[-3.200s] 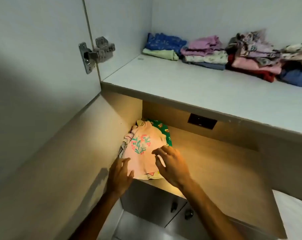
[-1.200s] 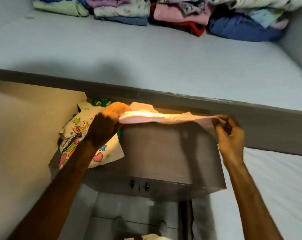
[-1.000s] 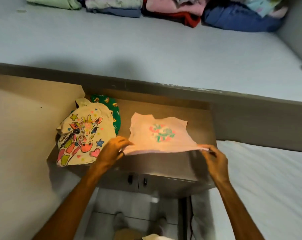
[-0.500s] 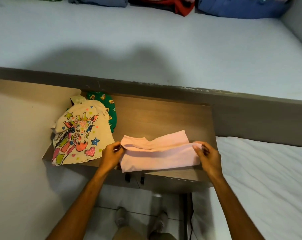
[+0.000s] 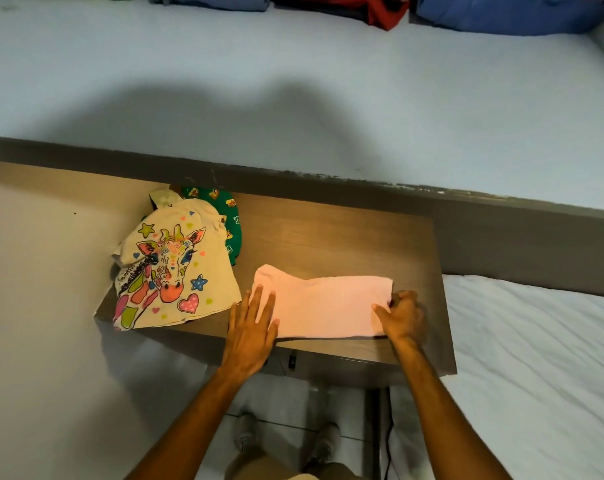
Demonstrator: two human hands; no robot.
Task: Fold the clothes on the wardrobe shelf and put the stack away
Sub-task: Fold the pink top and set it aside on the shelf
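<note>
A pink shirt (image 5: 323,306) lies folded in half as a flat band on the wooden lower shelf (image 5: 328,233). My left hand (image 5: 253,327) rests flat, fingers spread, on its left end. My right hand (image 5: 402,315) pinches its right edge with curled fingers. To the left lies a cream shirt with a giraffe print (image 5: 170,268), on top of a green printed garment (image 5: 229,220) that shows behind it.
The grey upper shelf (image 5: 293,98) juts out above, with folded stacks of clothes (image 5: 380,8) along its back. A white bed sheet (image 5: 535,375) lies at the right. Cabinet doors with knobs (image 5: 292,362) sit under the wooden shelf. My feet stand on the floor below.
The pink shirt was lifted off the pile, spread out print up, then folded in half. It now lies flat, and my left hand has opened and pressed down on it.
</note>
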